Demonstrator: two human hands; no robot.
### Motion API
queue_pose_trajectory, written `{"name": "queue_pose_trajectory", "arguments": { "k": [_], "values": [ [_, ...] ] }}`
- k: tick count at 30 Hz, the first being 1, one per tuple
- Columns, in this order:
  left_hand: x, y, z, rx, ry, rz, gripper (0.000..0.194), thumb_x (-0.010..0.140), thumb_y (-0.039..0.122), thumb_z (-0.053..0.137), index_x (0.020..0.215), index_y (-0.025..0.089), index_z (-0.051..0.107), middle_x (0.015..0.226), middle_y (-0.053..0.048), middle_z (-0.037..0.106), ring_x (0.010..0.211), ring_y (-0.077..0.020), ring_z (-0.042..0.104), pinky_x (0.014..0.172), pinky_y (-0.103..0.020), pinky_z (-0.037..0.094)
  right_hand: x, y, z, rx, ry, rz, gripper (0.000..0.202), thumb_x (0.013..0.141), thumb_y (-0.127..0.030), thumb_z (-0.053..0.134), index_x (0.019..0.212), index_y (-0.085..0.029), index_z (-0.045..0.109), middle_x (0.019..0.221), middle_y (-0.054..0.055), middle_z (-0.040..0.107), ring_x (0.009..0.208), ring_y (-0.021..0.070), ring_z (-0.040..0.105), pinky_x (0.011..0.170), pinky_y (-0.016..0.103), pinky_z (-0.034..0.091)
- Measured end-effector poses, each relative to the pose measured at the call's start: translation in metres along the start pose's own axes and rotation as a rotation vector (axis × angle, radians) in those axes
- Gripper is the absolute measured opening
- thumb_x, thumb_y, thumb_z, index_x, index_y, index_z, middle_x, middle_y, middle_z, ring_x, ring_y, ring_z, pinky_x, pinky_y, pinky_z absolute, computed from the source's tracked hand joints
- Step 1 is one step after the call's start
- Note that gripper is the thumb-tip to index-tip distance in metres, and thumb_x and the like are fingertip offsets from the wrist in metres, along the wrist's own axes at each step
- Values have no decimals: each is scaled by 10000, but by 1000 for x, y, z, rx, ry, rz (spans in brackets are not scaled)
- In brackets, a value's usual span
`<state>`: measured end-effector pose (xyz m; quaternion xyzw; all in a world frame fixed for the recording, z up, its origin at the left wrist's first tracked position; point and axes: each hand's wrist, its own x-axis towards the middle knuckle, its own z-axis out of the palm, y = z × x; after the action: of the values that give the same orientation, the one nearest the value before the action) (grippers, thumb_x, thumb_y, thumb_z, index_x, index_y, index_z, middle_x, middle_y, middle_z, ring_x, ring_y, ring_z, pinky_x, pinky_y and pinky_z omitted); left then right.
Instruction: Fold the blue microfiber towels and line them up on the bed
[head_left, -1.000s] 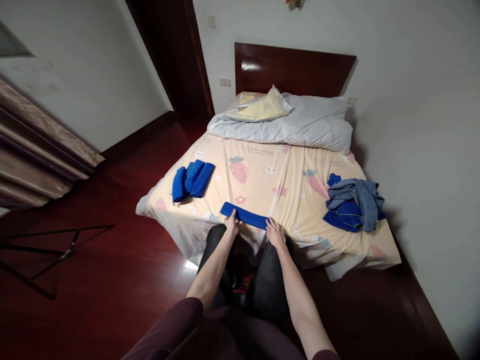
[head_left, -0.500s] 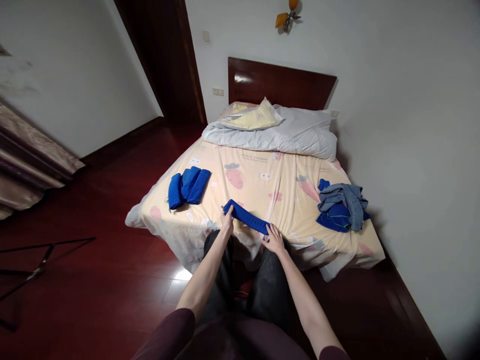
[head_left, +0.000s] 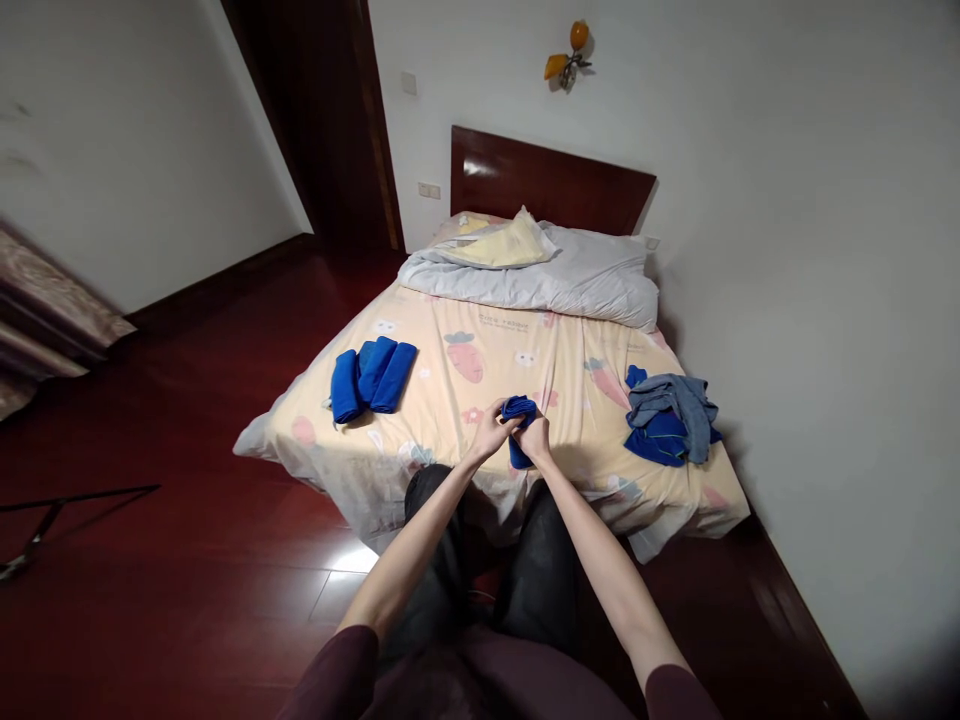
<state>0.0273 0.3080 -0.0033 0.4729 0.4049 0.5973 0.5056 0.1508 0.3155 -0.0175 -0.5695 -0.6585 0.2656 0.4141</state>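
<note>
A blue towel (head_left: 519,407) is partly rolled up, held just above the near edge of the bed, with a loose end (head_left: 519,457) hanging below. My left hand (head_left: 492,432) grips the roll from the left, fingers curled around it. From the right, my right hand (head_left: 535,438) is closed on the same roll; its fingertips are partly hidden. Rolled blue towels (head_left: 373,378) lie side by side on the left of the bed. At the right sits a loose heap of blue and grey-blue cloths (head_left: 670,420).
The bed (head_left: 450,440) has a cream sheet with carrot prints. A folded grey-white quilt (head_left: 600,275) and a yellow pillow (head_left: 506,245) lie by the dark headboard (head_left: 551,180). Black metal legs (head_left: 52,515) stand on the red floor at the left.
The towel was a long flat strip stretched between my hands; now it is rolled and compact. My left hand has moved right and the hands have come together. The view has shifted slightly.
</note>
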Motion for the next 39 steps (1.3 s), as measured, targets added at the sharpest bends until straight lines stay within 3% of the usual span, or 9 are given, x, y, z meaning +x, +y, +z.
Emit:
{"name": "queue_pose_trajectory", "arguments": {
  "k": [3, 7, 12, 15, 20, 24, 27, 34, 39],
  "values": [
    [0, -6, -20, -39, 36, 30, 486, 654, 130, 912, 1101, 224, 745, 1196, -96, 728, 1186, -260, 669, 1093, -377, 493, 1, -9, 6, 67, 59, 61, 494, 797, -291, 695, 1274, -169, 656, 1052, 110, 808, 968, 264, 771, 866, 372, 618],
    [-7, -30, -57, -43, 15, 6, 675, 610, 205, 961, 1227, 216, 690, 1284, -129, 695, 1245, -264, 650, 1119, -393, 481, 9, -33, 23, 122, 205, 117, 510, 711, -455, 826, 1121, -200, 661, 973, 100, 803, 901, 279, 771, 840, 390, 623],
    [-20, -62, -99, 204, -33, -43, 940, 544, 317, 982, 1386, 156, 594, 1340, -165, 688, 1249, -332, 658, 1131, -492, 490, 26, -82, 71, 216, 280, 127, 581, 646, -504, 885, 1069, -212, 615, 942, 71, 783, 839, 265, 763, 802, 380, 618],
    [-18, -75, -125, 333, 84, -70, 897, 614, 328, 920, 1413, 116, 571, 1267, -171, 728, 1180, -351, 694, 1048, -502, 549, 35, -113, 108, 306, 273, 114, 570, 640, -476, 894, 1056, -218, 602, 931, 55, 778, 860, 257, 759, 803, 365, 619],
    [7, -82, -179, 331, 263, -75, 765, 625, 288, 861, 1330, 103, 629, 1113, -139, 776, 1049, -336, 738, 904, -437, 608, 54, -147, 162, 402, 250, 43, 531, 661, -457, 887, 1047, -202, 627, 924, 68, 787, 924, 263, 759, 852, 372, 619],
    [32, -82, -220, 339, 324, -72, 578, 610, 250, 830, 1145, 81, 692, 948, -126, 771, 908, -307, 734, 801, -391, 608, 72, -155, 194, 444, 219, 38, 535, 663, -466, 877, 1051, -170, 659, 949, 94, 798, 873, 263, 763, 849, 394, 618],
    [48, -89, -240, 347, 333, -57, 519, 590, 205, 796, 1088, 92, 702, 940, -113, 768, 917, -295, 725, 833, -383, 599, 81, -154, 212, 438, 232, 55, 536, 634, -462, 894, 1022, -171, 666, 921, 87, 795, 857, 267, 754, 865, 412, 615],
    [75, -118, -263, 247, 374, -78, 552, 555, 262, 778, 1075, 88, 714, 946, -112, 774, 882, -282, 721, 823, -371, 594, 98, -142, 247, 463, 194, 83, 507, 601, -406, 917, 984, -198, 657, 978, 84, 790, 895, 262, 752, 912, 417, 611],
    [80, -125, -274, 217, 377, -76, 628, 560, 325, 833, 1127, 83, 713, 1000, -135, 773, 888, -272, 715, 830, -369, 582, 107, -133, 263, 452, 157, 72, 480, 624, -413, 903, 979, -207, 653, 936, 69, 790, 872, 258, 757, 884, 404, 621]
  ]
}}
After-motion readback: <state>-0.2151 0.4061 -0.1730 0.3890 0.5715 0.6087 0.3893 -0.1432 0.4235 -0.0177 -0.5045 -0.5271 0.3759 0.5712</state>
